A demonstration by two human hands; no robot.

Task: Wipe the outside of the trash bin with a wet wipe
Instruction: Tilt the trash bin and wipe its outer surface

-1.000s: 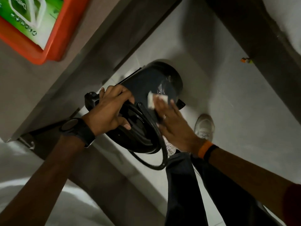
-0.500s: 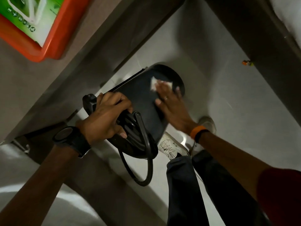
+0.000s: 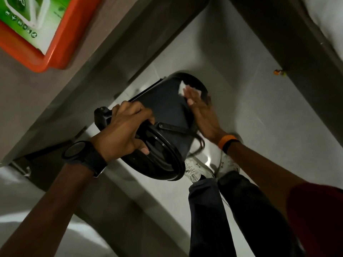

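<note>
Your left hand [image 3: 122, 130] grips the tipped trash bin [image 3: 167, 115] by its top (so it stays still) while your flat right hand [image 3: 202, 115] presses the wet wipe [image 3: 182, 88] on its side.

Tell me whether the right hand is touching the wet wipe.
Touching. The head view shows the right hand with its fingertips flat on the wet wipe, pressing it against the trash bin.

The dark trash bin [image 3: 168, 106] is tipped over above the floor, left hand [image 3: 123, 132] clamped around its rim end. Right hand [image 3: 201, 112] lies flat on the side, pressing a white wet wipe [image 3: 182, 88] near the base. An orange tray [image 3: 53, 51] sits on the counter [image 3: 24, 101], upper left.
</note>
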